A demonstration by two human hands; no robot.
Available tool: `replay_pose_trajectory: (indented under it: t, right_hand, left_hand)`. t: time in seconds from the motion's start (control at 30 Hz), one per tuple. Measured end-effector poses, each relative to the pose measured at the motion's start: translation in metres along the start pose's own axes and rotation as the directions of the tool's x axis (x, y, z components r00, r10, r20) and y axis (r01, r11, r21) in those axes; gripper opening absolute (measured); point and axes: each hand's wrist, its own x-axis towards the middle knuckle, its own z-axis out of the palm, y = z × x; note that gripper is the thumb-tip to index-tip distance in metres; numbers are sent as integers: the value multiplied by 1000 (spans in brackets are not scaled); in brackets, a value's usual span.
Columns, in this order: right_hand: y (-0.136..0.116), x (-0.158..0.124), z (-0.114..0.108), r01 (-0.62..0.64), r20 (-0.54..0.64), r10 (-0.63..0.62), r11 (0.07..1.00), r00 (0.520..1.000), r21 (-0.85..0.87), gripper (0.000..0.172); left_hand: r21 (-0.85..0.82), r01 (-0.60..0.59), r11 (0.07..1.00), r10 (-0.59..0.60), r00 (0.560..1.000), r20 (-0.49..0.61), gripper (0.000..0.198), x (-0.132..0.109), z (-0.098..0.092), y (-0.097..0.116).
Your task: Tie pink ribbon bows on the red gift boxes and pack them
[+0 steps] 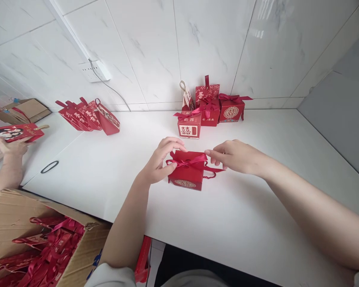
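A small red gift box (188, 175) with a red ribbon (189, 162) tied across its top stands on the white table (227, 223) in front of me. My left hand (161, 161) is closed on the ribbon's left end, thumb against the box's side. From the right, my right hand (231, 156) pinches the other end of the ribbon.
Several finished red boxes (208, 109) stand at the back by the tiled wall. Flat red boxes (88, 115) lie at the back left. A cardboard carton (14, 223) of red boxes and ribbons sits lower left. Another person's hand (10, 149) holds a red box at far left.
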Motion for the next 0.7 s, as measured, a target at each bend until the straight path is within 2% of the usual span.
replay_pose_trajectory:
  t: [0.03,0.1,0.17,0.23,0.4,0.7]
  right_hand:
    - [2,1,-2,8,95,-18,995,995,101,51]
    - [6,2,-5,31,272,-111,959,956,282,51]
    - [7,3,-4,48,366,-205,917,908,396,47]
    - [7,5,0,61,381,-267,878,885,476,42]
    - [9,10,7,157,309,-360,836,880,526,38]
    - [11,12,9,148,338,-370,833,865,533,34]
  left_hand:
    - [-26,-25,999,25,1000,12,33,0,1,1]
    - [-7,-14,1000,14,1000,19,29,1,5,3]
    - [57,40,998,-41,999,21,23,2,11,2]
    - [92,93,991,-95,995,12,13,3,16,-1]
    - [75,149,986,-148,989,-16,5,4,19,-7]
    - [92,185,978,-184,983,-14,8,5,19,-4]
